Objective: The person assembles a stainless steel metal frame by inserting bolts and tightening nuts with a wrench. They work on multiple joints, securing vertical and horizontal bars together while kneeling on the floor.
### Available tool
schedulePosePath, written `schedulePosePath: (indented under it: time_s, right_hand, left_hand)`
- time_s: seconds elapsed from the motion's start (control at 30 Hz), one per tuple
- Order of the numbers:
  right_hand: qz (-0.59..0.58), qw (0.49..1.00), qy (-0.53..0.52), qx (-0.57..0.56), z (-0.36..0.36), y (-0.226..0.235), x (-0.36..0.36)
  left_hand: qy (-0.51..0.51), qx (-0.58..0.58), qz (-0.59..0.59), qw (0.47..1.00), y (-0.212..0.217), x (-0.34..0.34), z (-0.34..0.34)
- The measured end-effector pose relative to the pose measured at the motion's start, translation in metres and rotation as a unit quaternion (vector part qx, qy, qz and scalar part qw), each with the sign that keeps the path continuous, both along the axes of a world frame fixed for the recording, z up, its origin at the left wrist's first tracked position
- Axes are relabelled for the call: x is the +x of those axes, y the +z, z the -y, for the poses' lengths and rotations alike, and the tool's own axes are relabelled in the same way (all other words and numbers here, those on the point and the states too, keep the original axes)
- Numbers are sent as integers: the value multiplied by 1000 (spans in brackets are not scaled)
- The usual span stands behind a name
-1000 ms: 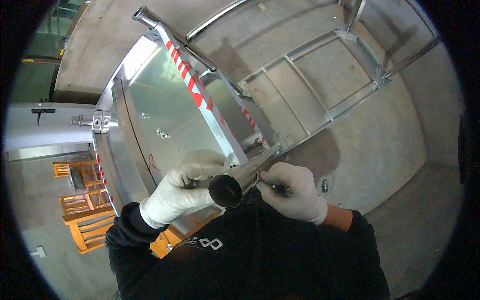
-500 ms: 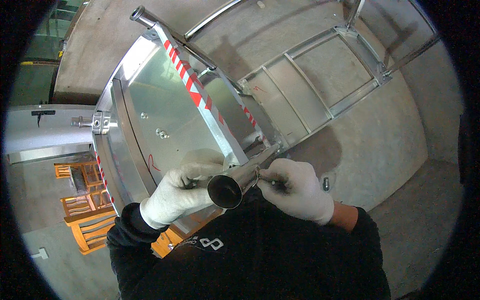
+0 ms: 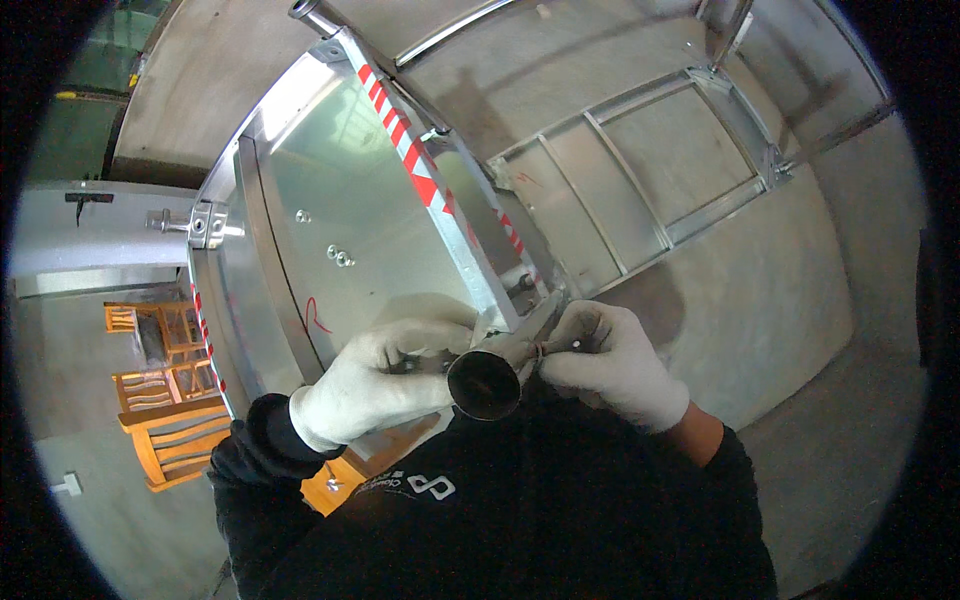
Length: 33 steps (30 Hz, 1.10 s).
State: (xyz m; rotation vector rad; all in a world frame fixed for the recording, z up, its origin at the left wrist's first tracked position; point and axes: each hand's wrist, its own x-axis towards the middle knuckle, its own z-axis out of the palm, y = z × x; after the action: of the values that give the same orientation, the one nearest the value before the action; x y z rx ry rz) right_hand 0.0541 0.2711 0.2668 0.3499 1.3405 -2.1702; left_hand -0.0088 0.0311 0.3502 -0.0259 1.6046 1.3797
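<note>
A round metal tube [image 3: 518, 350] points its dark open end toward me, at the corner of a metal frame. My left hand [image 3: 375, 385], in a white glove, is closed at the tube's left side. A small shiny piece shows between its fingers, too small to name. On the opposite side, my right hand [image 3: 625, 370], gloved in white with dark smudges, pinches a small metal bolt [image 3: 576, 345] beside the tube. A frame bar [image 3: 425, 180] with red and white striped tape runs from the tube toward the far left.
Several loose nuts [image 3: 335, 252] lie on the shiny metal panel [image 3: 380, 240] inside the frame. A second metal frame [image 3: 625, 205] rests on the concrete floor at the far right. Wooden chairs [image 3: 180, 440] stand at the left. A tube stub [image 3: 165, 220] juts from the frame's left side.
In the picture, the tube and the frame have shifted right, and both hands with them. My right hand's fingers have drawn slightly away from the tube. The bolt-like piece on the floor is now covered.
</note>
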Motion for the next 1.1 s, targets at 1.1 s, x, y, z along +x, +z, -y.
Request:
schedulePosePath:
  time_s: [1.1]
  right_hand:
    - [-147, 975, -109, 129, 15, -22, 24]
  left_hand:
    - [-36, -21, 37, 998, -1, -9, 1]
